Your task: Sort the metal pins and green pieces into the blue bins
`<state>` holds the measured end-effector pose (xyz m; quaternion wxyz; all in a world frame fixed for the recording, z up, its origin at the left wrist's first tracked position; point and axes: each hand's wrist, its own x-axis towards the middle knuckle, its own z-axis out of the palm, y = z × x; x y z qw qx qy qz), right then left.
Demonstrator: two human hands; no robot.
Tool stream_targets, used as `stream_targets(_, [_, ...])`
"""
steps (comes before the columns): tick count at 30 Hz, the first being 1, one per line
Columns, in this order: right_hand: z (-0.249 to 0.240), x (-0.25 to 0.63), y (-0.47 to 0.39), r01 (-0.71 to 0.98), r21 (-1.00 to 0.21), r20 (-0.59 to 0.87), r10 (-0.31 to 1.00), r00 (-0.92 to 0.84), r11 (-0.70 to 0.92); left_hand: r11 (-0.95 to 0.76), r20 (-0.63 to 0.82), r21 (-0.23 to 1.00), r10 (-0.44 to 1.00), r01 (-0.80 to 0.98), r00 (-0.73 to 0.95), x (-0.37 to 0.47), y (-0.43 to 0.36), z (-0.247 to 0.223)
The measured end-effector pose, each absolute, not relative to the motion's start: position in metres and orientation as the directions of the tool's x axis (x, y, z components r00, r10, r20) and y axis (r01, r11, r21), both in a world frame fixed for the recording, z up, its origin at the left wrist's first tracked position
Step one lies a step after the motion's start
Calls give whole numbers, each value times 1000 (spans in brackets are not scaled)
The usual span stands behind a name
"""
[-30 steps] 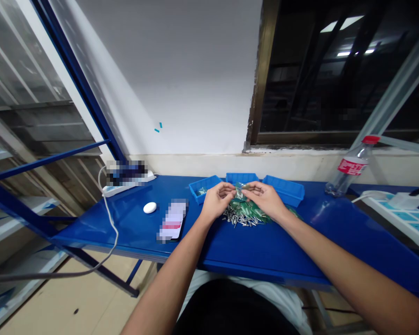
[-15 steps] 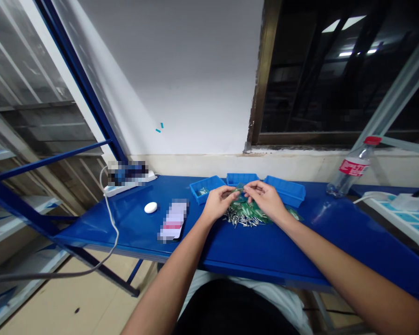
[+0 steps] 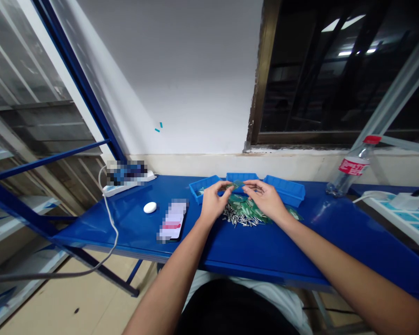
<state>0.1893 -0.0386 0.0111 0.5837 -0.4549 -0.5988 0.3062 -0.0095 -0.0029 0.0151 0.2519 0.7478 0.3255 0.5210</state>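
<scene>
Between my two hands, over the pile, is a small clear greenish bag (image 3: 238, 184). My left hand (image 3: 214, 199) pinches its left side with thumb and fingertips. From the right, my right hand (image 3: 264, 197) has its fingertips closed at the bag's other side. Below them lies a heap of green-tinted bags (image 3: 242, 204) with loose silvery metal pins (image 3: 246, 219) along its front. Three blue bins stand behind: the left bin (image 3: 204, 184) holds some small bags, the middle bin (image 3: 242, 177) and right bin (image 3: 286, 190) are partly hidden by my hands.
Left on the blue table (image 3: 132, 232) lie a phone (image 3: 173, 218) and a white oval object (image 3: 150, 207). A power strip (image 3: 129, 184) with a hanging cable is at the back left. At right are a red-capped bottle (image 3: 351, 167) and another power strip (image 3: 401, 214).
My left hand has shifted slightly left and turned more upright. The gap between my fingertips has widened, and more of the small bag shows between them.
</scene>
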Motion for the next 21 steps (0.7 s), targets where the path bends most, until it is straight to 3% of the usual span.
stream_targets(5, [12, 190, -43, 483, -740, 543, 839, 18, 469, -719, 780, 475, 611, 507, 136, -27, 5, 18])
stream_targets(8, [12, 190, -45, 637, -560, 592, 794, -140, 530, -599, 762, 385, 636, 702, 125, -35, 10, 15])
stream_targets(11, [10, 189, -46, 675, -421, 585, 750, -308, 606, -406, 655, 307, 746, 861, 118, -39, 9, 14])
stream_targets(15, [7, 189, -47, 672, -375, 553, 736, -391, 639, -297, 557, 253, 823, 921, 113, -37, 5, 15])
stream_targets(21, [9, 189, -49, 690, -352, 521, 745, -417, 633, -266, 583, 260, 810, 928, 68, -35, 4, 12])
